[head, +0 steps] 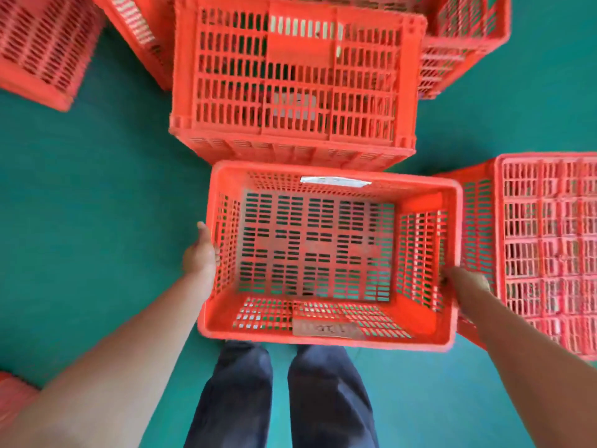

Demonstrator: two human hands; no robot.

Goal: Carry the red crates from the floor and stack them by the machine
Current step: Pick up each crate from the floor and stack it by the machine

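An open-topped red slatted crate point(326, 334) is held in front of my legs, empty, with a pale label on its near wall. My left hand point(200, 253) grips its left wall from outside. On the opposite side my right hand point(462, 282) grips the right rim, fingers curled over the edge. Directly beyond it an upturned red crate point(294, 79) shows its slatted base and rests on another crate.
More red crates lie around on the green floor point(97, 221): one upturned at the right point(546, 247), one at the top left point(42, 50), others behind the middle one point(465, 37), a corner at the bottom left point(13, 396). My legs stand below the held crate.
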